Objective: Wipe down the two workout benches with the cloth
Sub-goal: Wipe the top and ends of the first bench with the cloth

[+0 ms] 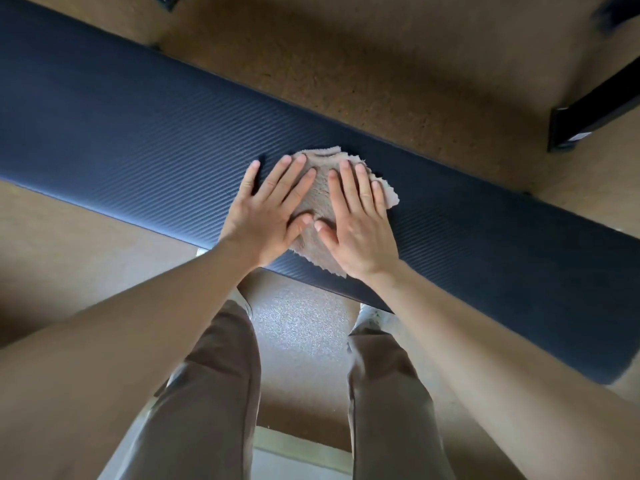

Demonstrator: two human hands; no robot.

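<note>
A long dark blue padded workout bench (121, 133) with a ribbed surface runs diagonally from the upper left to the lower right. A beige frayed cloth (317, 199) lies flat on its middle. My left hand (268, 211) presses on the cloth's left part with straight, spread fingers, its outer fingers on the bare pad. My right hand (356, 223) lies flat on the cloth's right part, fingers straight. The two thumbs nearly meet over the cloth. Only one bench pad is in view.
Brown carpet (363, 71) surrounds the bench. A black metal frame foot (588, 116) stands at the right edge, beyond the bench. My legs in brown trousers (214, 393) and light shoes stand close to the bench's near edge. A pale floor strip (301, 448) lies between my feet.
</note>
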